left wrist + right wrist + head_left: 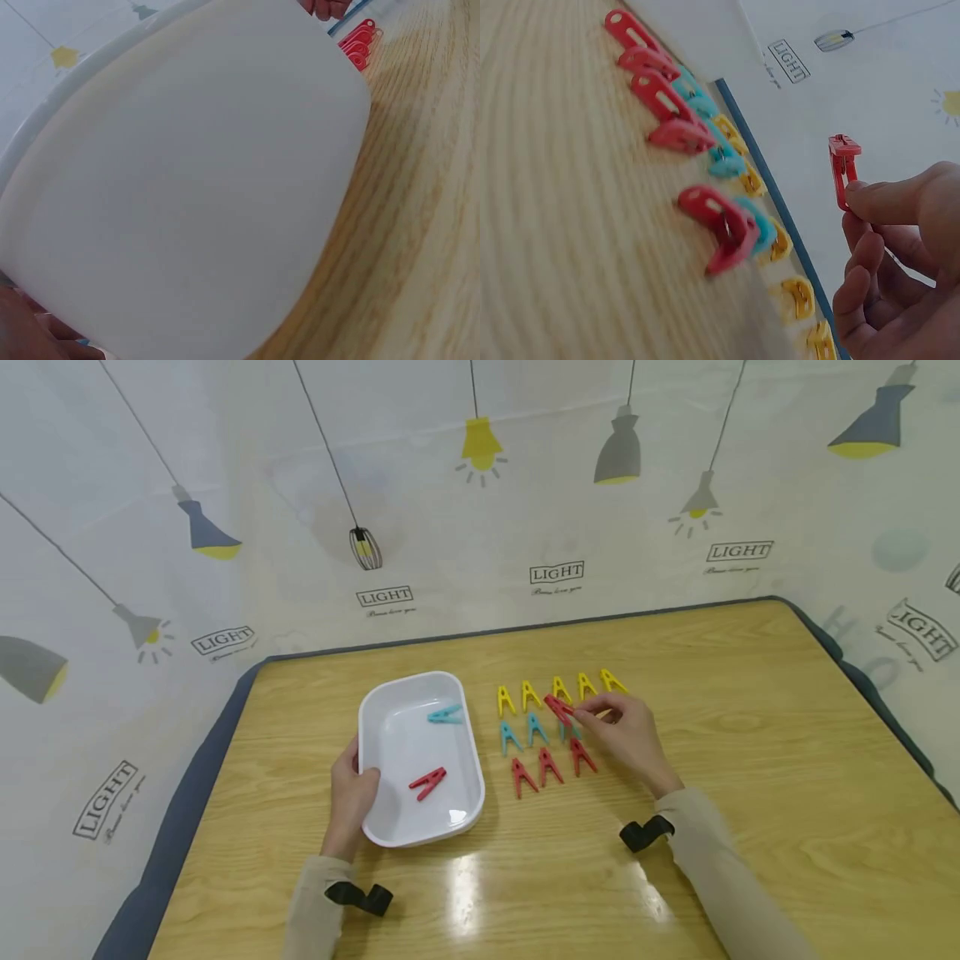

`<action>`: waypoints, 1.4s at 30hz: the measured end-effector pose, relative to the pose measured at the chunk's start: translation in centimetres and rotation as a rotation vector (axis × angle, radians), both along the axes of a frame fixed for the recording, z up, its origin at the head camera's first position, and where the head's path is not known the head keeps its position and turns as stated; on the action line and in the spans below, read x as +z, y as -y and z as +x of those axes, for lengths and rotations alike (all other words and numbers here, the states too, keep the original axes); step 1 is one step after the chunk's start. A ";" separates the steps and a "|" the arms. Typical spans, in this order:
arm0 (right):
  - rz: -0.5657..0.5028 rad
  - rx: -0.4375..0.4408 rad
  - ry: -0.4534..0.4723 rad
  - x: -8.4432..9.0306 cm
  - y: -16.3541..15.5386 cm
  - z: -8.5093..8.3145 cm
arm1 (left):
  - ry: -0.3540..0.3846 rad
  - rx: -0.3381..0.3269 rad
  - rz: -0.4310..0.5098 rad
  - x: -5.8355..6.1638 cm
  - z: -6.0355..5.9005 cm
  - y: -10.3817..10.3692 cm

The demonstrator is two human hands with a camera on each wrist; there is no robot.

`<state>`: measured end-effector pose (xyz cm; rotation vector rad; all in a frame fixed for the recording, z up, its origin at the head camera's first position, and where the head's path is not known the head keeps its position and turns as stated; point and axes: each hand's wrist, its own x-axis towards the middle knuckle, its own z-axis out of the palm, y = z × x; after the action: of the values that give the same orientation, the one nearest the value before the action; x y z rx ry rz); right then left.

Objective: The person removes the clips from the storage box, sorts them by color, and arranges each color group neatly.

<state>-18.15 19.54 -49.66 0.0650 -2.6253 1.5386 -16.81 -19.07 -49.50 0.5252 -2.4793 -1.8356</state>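
Observation:
My right hand [622, 731] pinches a red clothespin [558, 708] between thumb and fingertips, above the rows of pins. In the right wrist view, that clothespin [843, 169] stands out against the wall. With my left hand [354, 795] I grip the left rim of a white tray [477, 760], thumb over the edge. Inside the tray lie a blue clothespin [444, 715] and a red clothespin [428, 783]. To its right are rows of yellow clothespins [529, 695], blue clothespins [510, 737] and red clothespins [550, 766]. One blue pin is partly hidden by the held one.
The wooden table [787, 760] reaches to a wall covering [450, 510] printed with lamps, which closes off the back and sides. A black wrist strap [647, 833] is on the right sleeve, another strap [360, 897] on the left.

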 end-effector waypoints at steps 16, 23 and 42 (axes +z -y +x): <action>0.086 -0.126 0.059 -1.0 -4.3 2.9 | 0.011 -0.033 -0.050 0.0 0.1 0.2; 0.083 -0.127 0.073 -1.4 -4.9 3.5 | 0.020 -0.030 -0.055 0.1 0.1 0.1; 0.175 -0.166 -0.006 -2.3 -5.0 4.8 | 0.041 -0.028 -0.049 0.5 0.2 -0.1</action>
<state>-13.39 24.54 -51.97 -0.1321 -2.6776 1.2534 -16.64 -19.00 -49.02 0.5341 -2.5634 -1.7857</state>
